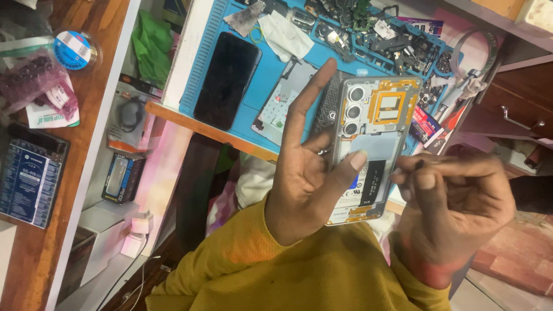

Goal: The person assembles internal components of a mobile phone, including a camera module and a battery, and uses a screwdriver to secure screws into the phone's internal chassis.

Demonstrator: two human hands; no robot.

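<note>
Already the opened phone (368, 150) has its back cover off, battery and camera modules bared, held above the blue mat's (271, 75) near edge by the left hand (314, 178), thumb clamped, forefinger raised. Beside it, the right hand (455, 201) pinches a thin dark tool (416, 163); internal parts remain seated.

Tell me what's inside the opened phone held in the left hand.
The opened phone shows three camera lenses, an orange coil frame and a battery. The left hand covers its left edge.
</note>
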